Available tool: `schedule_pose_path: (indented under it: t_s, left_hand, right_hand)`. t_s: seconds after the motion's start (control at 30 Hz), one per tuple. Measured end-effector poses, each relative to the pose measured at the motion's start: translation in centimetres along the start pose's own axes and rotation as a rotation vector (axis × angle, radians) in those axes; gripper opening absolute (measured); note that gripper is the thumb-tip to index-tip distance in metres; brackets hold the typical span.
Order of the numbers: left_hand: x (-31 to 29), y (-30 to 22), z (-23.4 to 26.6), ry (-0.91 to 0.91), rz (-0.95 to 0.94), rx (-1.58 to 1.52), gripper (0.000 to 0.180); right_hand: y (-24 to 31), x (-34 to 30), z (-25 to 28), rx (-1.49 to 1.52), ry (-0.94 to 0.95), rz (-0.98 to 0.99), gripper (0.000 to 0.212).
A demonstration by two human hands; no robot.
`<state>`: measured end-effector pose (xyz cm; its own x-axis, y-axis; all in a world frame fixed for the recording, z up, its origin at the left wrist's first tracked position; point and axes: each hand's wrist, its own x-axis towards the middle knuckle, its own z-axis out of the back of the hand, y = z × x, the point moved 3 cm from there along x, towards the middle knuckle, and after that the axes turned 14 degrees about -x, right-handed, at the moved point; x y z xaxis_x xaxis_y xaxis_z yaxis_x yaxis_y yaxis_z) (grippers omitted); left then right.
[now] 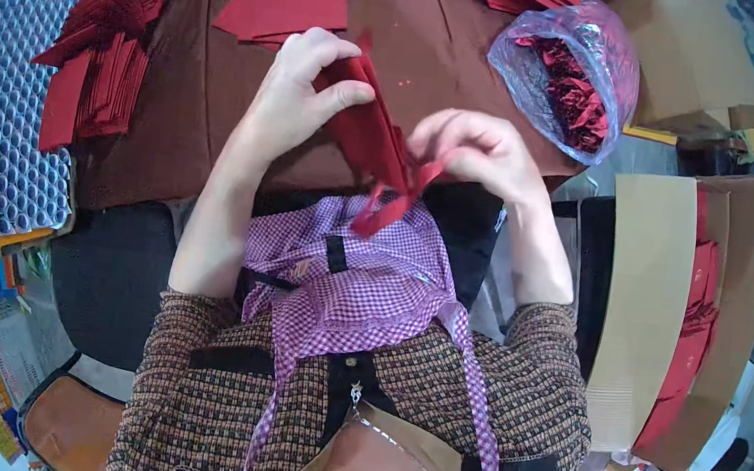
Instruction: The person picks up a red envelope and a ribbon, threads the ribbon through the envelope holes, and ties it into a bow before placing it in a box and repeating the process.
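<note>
Holding one red packet (361, 132), one red ribbon (388, 214): two hands (299, 90) (495, 161).

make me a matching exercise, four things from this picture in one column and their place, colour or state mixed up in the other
Column one
1. left hand
2. right hand
3. bag
4. apron

Column two
A. purple and white checks
B. holding a red packet
C. see-through, open, with dark red pieces inside
D. at a red strip, fingers pinched

Pairs: 1-B, 2-D, 3-C, 4-A
</note>
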<state>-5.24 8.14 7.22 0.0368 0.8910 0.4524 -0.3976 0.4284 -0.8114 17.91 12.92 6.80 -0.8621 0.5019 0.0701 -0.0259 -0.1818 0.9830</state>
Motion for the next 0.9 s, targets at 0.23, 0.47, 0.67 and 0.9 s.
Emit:
schedule_pose_path:
  t_s: [0.23,0.47,0.67,0.9]
  left_hand:
    - [-0.1,2.0,-1.8,0.146,0.375,-0.196,0.029]
    - [-0.1,4.0,-3.0,0.114,0.551,-0.289,0.016]
    - [-0.5,6.8,-4.3,0.144,0.721,-0.302,0.015]
    - [-1.9,9.5,-5.1,0.212,0.721,-0.532,0.025]
  right_hand:
    - [-2.6,-1.9,4.1,1.017,-0.348,0.213,0.014]
    - [-2.4,-1.7,4.2,0.684,-0.46,0.01,0.017]
    - [-4.2,-0.1,1.6,0.143,-0.469,-0.202,0.028]
    - [-7.2,1.7,-0.3,-0.492,-0.457,-0.3,0.037]
